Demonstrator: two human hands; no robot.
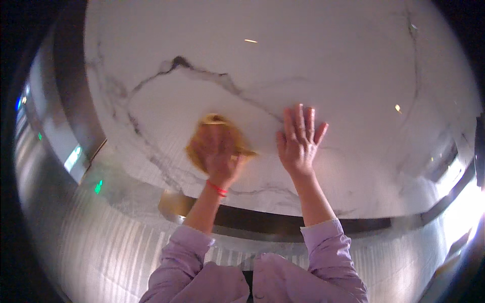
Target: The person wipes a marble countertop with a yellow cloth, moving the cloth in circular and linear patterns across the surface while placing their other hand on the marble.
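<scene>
My left hand point(221, 159) lies spread over a yellow cloth point(216, 119), pressing it against a glossy white marble-patterned surface point(352, 72) with grey veins. Motion blurs both the hand and the cloth, so the exact finger grip is unclear. A red cord bracelet point(217, 188) circles the left wrist. To the right, my right hand point(299, 142) rests palm down on the same surface with its fingers apart and nothing in it.
A dark band point(265, 219) runs along the surface's near edge, close to my body. Below it is a shiny, streaked grey floor point(125, 242). Bright light glares at the far right point(462, 212). Small light reflections dot the glossy top.
</scene>
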